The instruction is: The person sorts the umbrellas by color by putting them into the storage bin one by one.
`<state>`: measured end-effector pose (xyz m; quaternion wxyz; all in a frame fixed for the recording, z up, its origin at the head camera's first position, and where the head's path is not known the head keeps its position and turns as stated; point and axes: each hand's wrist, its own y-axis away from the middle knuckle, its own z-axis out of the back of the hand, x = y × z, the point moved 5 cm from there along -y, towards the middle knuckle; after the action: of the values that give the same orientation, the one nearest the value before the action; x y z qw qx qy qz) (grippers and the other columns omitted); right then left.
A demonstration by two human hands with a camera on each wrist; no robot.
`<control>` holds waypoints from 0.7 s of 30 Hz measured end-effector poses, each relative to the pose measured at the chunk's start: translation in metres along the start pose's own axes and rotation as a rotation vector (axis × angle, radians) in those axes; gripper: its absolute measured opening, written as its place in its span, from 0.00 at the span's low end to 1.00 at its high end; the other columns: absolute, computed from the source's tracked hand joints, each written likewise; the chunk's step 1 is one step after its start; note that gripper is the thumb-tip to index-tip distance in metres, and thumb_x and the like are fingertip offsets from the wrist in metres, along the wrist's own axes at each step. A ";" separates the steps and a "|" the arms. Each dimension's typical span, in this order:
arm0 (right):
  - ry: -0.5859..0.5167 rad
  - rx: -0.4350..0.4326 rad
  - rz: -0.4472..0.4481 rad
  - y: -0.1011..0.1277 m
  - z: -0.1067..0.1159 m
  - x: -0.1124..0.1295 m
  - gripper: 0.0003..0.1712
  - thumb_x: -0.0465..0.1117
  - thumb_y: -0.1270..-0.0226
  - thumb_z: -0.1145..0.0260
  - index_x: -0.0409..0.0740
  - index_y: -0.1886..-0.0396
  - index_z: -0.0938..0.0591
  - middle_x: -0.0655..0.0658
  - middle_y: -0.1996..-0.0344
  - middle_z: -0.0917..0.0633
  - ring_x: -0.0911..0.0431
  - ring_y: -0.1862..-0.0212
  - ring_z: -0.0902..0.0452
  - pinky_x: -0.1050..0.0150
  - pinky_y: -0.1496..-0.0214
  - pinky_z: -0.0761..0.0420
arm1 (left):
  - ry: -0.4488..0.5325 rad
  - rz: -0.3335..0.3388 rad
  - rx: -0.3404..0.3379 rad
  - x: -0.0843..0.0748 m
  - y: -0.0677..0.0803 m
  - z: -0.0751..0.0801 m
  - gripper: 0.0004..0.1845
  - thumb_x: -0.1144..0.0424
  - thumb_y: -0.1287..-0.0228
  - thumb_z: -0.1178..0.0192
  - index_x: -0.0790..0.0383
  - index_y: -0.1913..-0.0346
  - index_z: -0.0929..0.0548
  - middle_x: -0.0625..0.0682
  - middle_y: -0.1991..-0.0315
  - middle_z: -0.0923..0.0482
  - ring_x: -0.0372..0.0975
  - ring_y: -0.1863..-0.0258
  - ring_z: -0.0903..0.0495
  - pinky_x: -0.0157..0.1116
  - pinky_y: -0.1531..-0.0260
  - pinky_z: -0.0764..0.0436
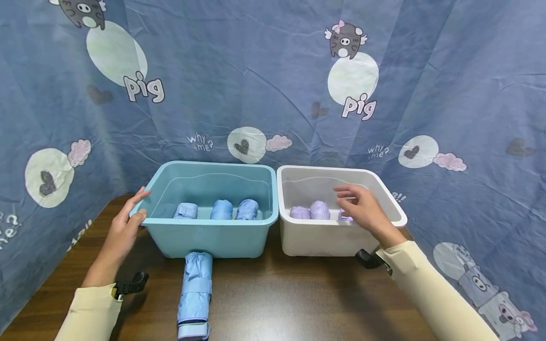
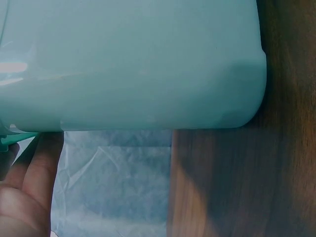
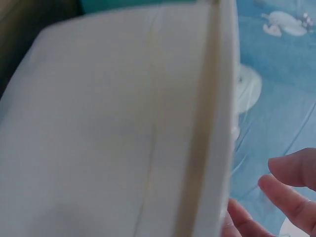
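My left hand (image 1: 123, 232) rests at the left front corner of a teal bin (image 1: 209, 239), thumb and fingers touching its rim. In the left wrist view, fingers (image 2: 42, 173) reach past the bin's edge. My right hand (image 1: 362, 208) hovers over the right part of a white bin (image 1: 324, 241), fingers loosely bent with nothing between them. Below that hand, a rolled lilac umbrella (image 1: 345, 217) is partly hidden. Two more lilac rolls (image 1: 320, 210) stand to its left. Several rolled blue umbrellas (image 1: 222, 210) stand in the teal bin.
A folded blue umbrella (image 1: 195, 293) lies on the brown wooden table (image 1: 294, 293), its top end close to the teal bin's front. The two bins stand side by side. A blue printed cloth (image 1: 264, 71) hangs behind and around the table.
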<state>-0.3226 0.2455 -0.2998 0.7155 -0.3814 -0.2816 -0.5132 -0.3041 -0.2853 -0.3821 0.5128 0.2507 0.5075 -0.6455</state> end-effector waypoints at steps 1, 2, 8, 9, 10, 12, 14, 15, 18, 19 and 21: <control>-0.015 0.010 0.002 0.001 -0.002 0.003 0.20 0.31 0.33 0.40 0.31 0.42 0.24 0.27 0.48 0.21 0.41 0.55 0.18 0.58 0.62 0.16 | -0.001 0.001 -0.001 0.000 0.000 0.000 0.26 0.60 0.23 0.58 0.51 0.25 0.41 0.45 0.23 0.54 0.45 0.25 0.56 0.56 0.33 0.51; -0.032 0.022 0.000 0.002 -0.005 0.006 0.20 0.31 0.33 0.40 0.31 0.42 0.24 0.27 0.48 0.21 0.42 0.55 0.18 0.58 0.62 0.16 | 0.002 0.002 0.000 0.000 -0.001 0.000 0.26 0.60 0.23 0.58 0.51 0.25 0.41 0.46 0.23 0.54 0.46 0.25 0.56 0.57 0.34 0.51; -0.111 0.065 0.007 0.008 -0.017 0.026 0.20 0.32 0.33 0.38 0.32 0.42 0.24 0.28 0.49 0.21 0.45 0.56 0.18 0.58 0.62 0.16 | -0.003 0.001 -0.001 -0.003 -0.001 0.000 0.26 0.60 0.24 0.58 0.51 0.25 0.41 0.46 0.23 0.54 0.47 0.25 0.56 0.57 0.34 0.51; -0.121 0.070 0.016 0.009 -0.019 0.029 0.20 0.33 0.33 0.38 0.33 0.42 0.23 0.28 0.48 0.20 0.46 0.56 0.18 0.58 0.62 0.16 | -0.004 -0.001 -0.002 -0.003 -0.001 0.000 0.26 0.60 0.24 0.58 0.51 0.25 0.41 0.45 0.23 0.54 0.46 0.25 0.56 0.56 0.33 0.51; -0.128 0.072 0.025 0.010 -0.021 0.032 0.20 0.32 0.33 0.37 0.33 0.42 0.23 0.29 0.48 0.20 0.46 0.56 0.18 0.58 0.62 0.16 | -0.005 -0.004 -0.003 -0.004 -0.001 0.000 0.26 0.60 0.23 0.58 0.51 0.25 0.41 0.45 0.23 0.54 0.46 0.25 0.56 0.54 0.33 0.50; -0.134 0.081 0.045 0.012 -0.025 0.036 0.20 0.32 0.34 0.37 0.33 0.43 0.23 0.30 0.49 0.20 0.47 0.57 0.18 0.58 0.63 0.15 | -0.005 -0.008 -0.003 -0.005 0.000 0.000 0.26 0.60 0.23 0.58 0.51 0.25 0.41 0.45 0.23 0.53 0.44 0.25 0.55 0.50 0.33 0.49; -0.142 0.095 0.058 0.014 -0.029 0.040 0.19 0.32 0.34 0.37 0.33 0.43 0.22 0.30 0.49 0.20 0.48 0.57 0.17 0.57 0.63 0.15 | -0.001 -0.008 0.000 -0.005 0.000 0.000 0.26 0.60 0.23 0.58 0.51 0.25 0.41 0.45 0.23 0.54 0.44 0.25 0.55 0.48 0.33 0.49; -0.151 0.104 0.061 0.015 -0.032 0.042 0.19 0.32 0.34 0.37 0.33 0.44 0.22 0.30 0.49 0.19 0.48 0.57 0.17 0.57 0.63 0.15 | 0.001 -0.007 0.002 -0.006 0.001 0.000 0.26 0.60 0.23 0.58 0.51 0.25 0.41 0.45 0.23 0.54 0.44 0.25 0.55 0.49 0.32 0.49; -0.184 0.124 0.061 0.019 -0.040 0.047 0.19 0.31 0.34 0.37 0.32 0.44 0.22 0.30 0.50 0.19 0.43 0.57 0.18 0.57 0.63 0.15 | 0.003 -0.010 0.007 -0.006 0.002 -0.001 0.26 0.59 0.23 0.58 0.52 0.25 0.41 0.46 0.23 0.54 0.44 0.25 0.56 0.50 0.33 0.50; -0.195 0.134 0.058 0.020 -0.043 0.049 0.19 0.31 0.34 0.37 0.32 0.44 0.22 0.31 0.50 0.19 0.42 0.57 0.18 0.57 0.62 0.15 | 0.002 -0.011 0.007 -0.006 0.002 -0.001 0.26 0.59 0.23 0.58 0.52 0.25 0.41 0.46 0.23 0.54 0.44 0.25 0.55 0.50 0.33 0.50; -0.211 0.156 0.052 0.022 -0.050 0.052 0.19 0.32 0.34 0.37 0.33 0.44 0.22 0.31 0.50 0.19 0.39 0.56 0.19 0.57 0.62 0.16 | -0.004 -0.012 0.005 -0.006 0.003 -0.001 0.26 0.59 0.23 0.58 0.52 0.25 0.41 0.44 0.23 0.54 0.44 0.25 0.55 0.47 0.32 0.49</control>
<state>-0.2849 0.1805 -0.2917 0.7225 -0.3836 -0.3843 -0.4280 -0.2998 -0.2824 -0.3785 0.5093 0.2478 0.5064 -0.6501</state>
